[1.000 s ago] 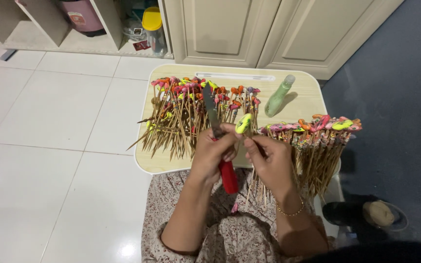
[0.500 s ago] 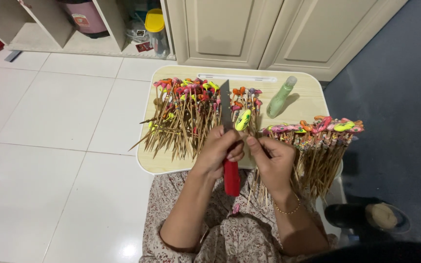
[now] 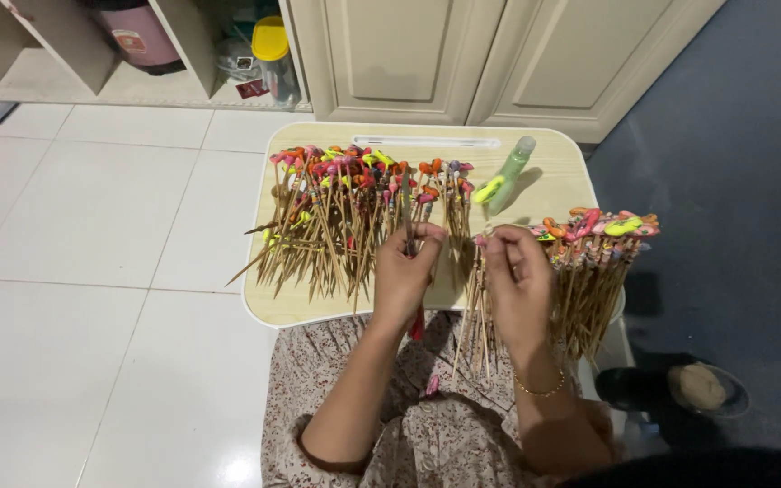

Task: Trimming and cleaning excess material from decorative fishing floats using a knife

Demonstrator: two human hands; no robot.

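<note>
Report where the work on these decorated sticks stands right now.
Done, by the look of it: a big pile of sticks with coloured tops on the small table and a second bunch at its right edge. In hand: the left hand grips a red-handled tool, the right hand pinches one stick with a yellow top. What is left cannot be counted.

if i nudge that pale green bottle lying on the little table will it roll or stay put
The pale green bottle lies on its side and looks round, so it would probably roll, likely curving since it seems to narrow toward the cap. It looks like small, thin plastic, so probably light. The table has bare surface beside it, so nothing would stop it quickly.
</note>
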